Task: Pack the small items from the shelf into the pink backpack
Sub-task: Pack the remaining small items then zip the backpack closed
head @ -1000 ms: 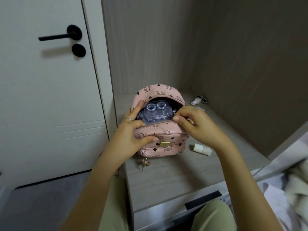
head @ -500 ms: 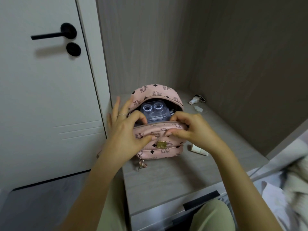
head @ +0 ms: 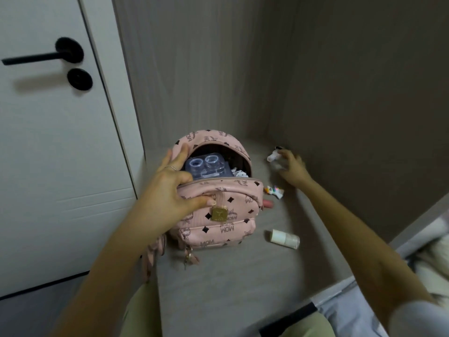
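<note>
Pale green trouser knees sit at the bottom edge, against a grey wooden shelf (head: 218,288). On the shelf a small white tube (head: 284,239) lies on its side, just right of the pink backpack (head: 218,222), which stands upright at the shelf's left edge with its top flap open. The left hand (head: 167,190) grips the bag's front rim, thumb pressed on the front panel, fingers (head: 178,155) spread up against the flap. A clear plastic case (head: 206,167) shows inside. A small colourful toy (head: 274,190) lies beside the bag. Farther back, the right hand (head: 292,170), blurred, curls over a small white item (head: 273,158) by the wall; whether it has closed on it cannot be told.
</note>
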